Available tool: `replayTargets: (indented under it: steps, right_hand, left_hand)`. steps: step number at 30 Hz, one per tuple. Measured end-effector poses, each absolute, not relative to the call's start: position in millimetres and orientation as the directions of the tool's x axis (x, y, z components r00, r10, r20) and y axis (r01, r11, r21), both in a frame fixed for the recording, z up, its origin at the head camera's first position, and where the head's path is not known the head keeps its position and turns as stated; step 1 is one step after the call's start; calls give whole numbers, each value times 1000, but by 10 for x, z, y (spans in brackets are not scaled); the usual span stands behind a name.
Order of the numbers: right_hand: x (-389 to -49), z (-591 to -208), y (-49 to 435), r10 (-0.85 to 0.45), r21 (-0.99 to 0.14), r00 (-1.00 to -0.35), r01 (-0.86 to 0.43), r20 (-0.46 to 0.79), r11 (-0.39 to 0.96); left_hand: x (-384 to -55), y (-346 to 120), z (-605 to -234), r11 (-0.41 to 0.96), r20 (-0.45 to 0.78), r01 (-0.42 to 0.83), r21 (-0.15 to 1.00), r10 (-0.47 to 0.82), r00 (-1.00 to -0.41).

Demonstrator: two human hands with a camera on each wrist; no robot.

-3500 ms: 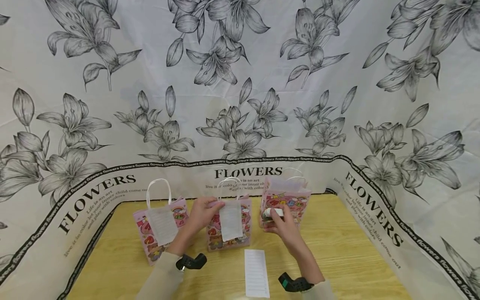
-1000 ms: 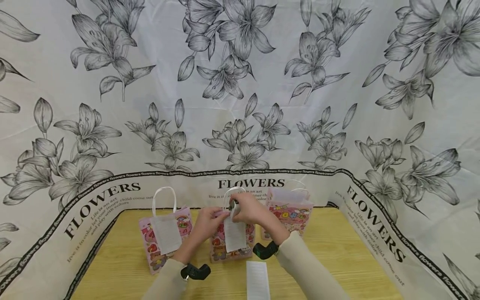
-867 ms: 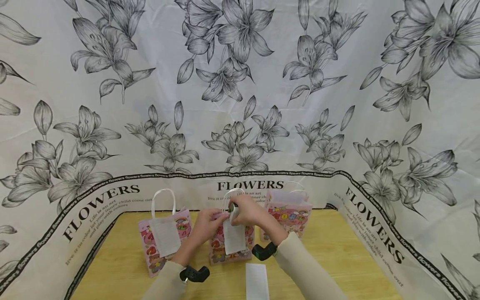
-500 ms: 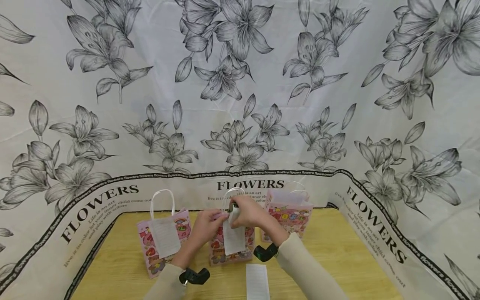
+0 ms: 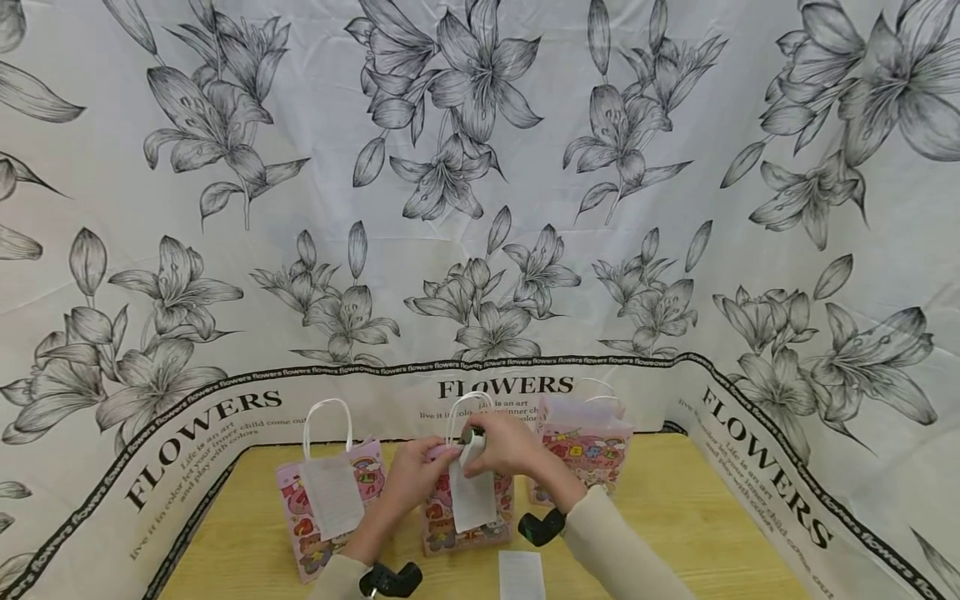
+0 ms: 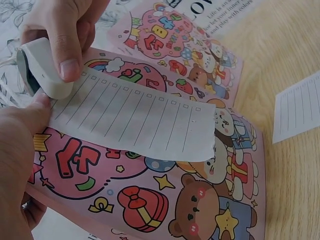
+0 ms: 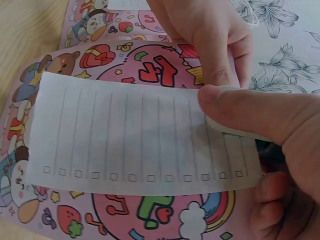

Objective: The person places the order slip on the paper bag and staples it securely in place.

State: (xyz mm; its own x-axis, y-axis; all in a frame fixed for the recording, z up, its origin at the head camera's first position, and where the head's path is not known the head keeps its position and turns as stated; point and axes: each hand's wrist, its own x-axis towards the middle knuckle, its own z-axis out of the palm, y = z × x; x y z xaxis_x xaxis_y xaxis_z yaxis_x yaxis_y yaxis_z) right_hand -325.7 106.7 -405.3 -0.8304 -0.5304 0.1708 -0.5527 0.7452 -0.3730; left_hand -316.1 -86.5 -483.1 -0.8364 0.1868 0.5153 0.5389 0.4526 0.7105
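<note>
In the middle stands a pink cartoon-print paper gift bag (image 5: 442, 535) with white handles. A lined white checklist slip (image 6: 135, 120) hangs down its front from the top edge. My left hand (image 5: 411, 473) pinches the bag's top rim beside the slip, thumb on the front. With my right hand (image 5: 510, 454) I grip a small white stapler (image 6: 47, 70), thumb on top, its jaws over the slip's upper end at the rim. In the right wrist view the slip (image 7: 145, 135) lies flat along the bag, and the right thumb covers most of the stapler.
At the left, a similar bag (image 5: 302, 542) has a slip (image 5: 332, 496) on its front. Another bag (image 5: 585, 454) stands at the back right, behind the right forearm. A loose lined slip (image 5: 521, 575) lies on the wooden table (image 5: 675, 533) near the front. Flower-print cloth (image 5: 480, 292) encloses the back.
My right hand has carried the stapler from in front of the right bag leftward to the middle bag's rim. The left hand keeps its hold there. Over the last second the hands barely move.
</note>
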Motion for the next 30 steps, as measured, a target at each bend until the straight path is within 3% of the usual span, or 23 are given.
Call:
replayTargets:
  steps: [6, 13, 16, 21, 24, 30]
  right_hand:
    - [-3227, -4119, 1079, -515, -427, -836, -543, 192, 723]
    - [-3191, -4116, 1052, -478, -403, -848, -530, 229, 746]
    - [-3180, -4100, 1057, -472, -397, -852, -523, 226, 754]
    - [-3155, -4022, 1076, -498, -272, -842, -539, 208, 797]
    - [-3157, -4040, 1089, -500, -260, -837, -545, 222, 797]
    - [-3122, -4234, 1129, -485, -244, -793, -586, 369, 773]
  left_hand:
    - [-3133, -855, -4825, 439, 497, 534, 723, 207, -843]
    - [-3146, -828, -4840, 322, 446, 505, 801, 243, -861]
    - [-3156, -819, -4844, 278, 503, 559, 781, 249, -827]
    - [-3166, -809, -4824, 228, 597, 650, 725, 263, -758]
    - [-3155, -812, -4831, 224, 604, 656, 721, 262, -753]
    - [-3042, -801, -4801, 218, 594, 648, 730, 267, -759]
